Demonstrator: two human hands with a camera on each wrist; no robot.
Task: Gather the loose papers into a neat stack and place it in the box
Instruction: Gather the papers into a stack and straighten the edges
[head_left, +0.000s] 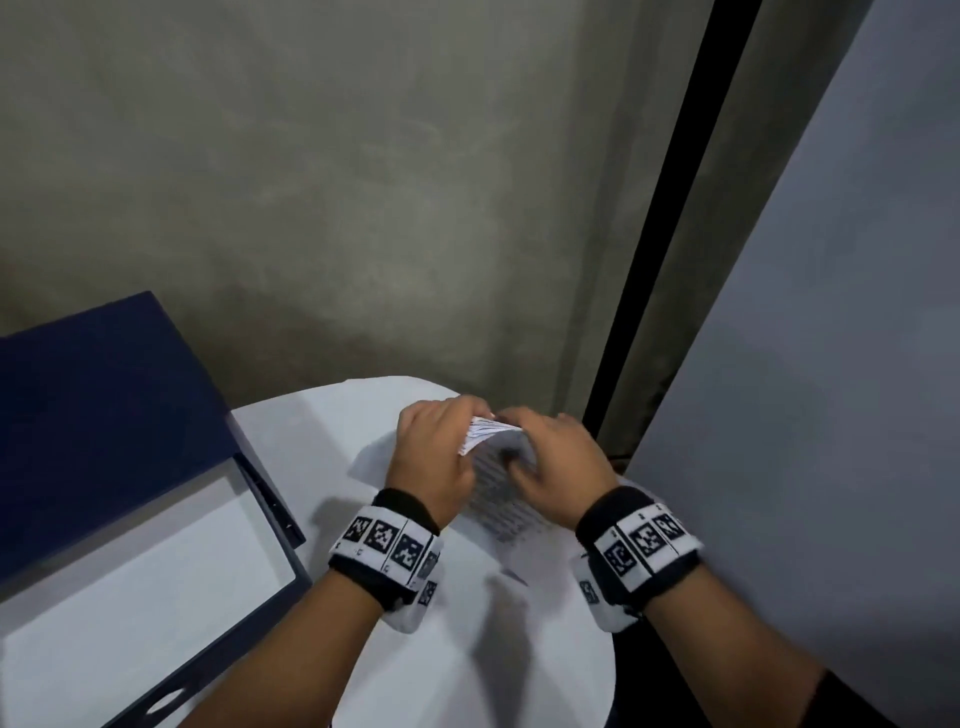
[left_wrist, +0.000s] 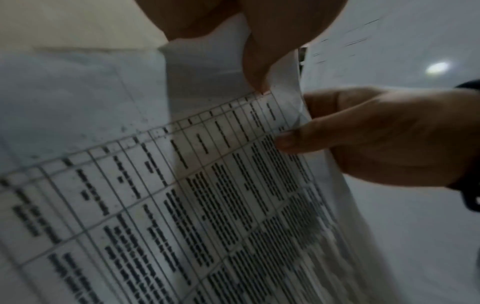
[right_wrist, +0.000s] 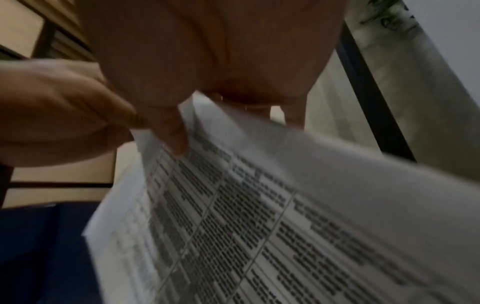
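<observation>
A stack of printed papers (head_left: 497, 501) stands tilted on edge on the white round table (head_left: 467, 654). My left hand (head_left: 441, 441) grips its upper left edge and my right hand (head_left: 540, 447) grips its upper right edge, the fingers curled over the top. In the left wrist view the top sheet (left_wrist: 207, 205) carries a printed table, pinched by my left fingers (left_wrist: 259, 67), with the right hand (left_wrist: 389, 133) at its far edge. The right wrist view has the same sheets (right_wrist: 259, 226) fanned slightly under my right fingers (right_wrist: 176, 133). The dark blue box (head_left: 291, 566) lies open at the left.
The box's raised lid (head_left: 104, 415) stands behind its white-lined inside (head_left: 145, 582). A white sheet corner (head_left: 366, 462) lies on the table left of my left hand. A grey wall is beyond the table, and a pale panel (head_left: 831, 415) stands close on the right.
</observation>
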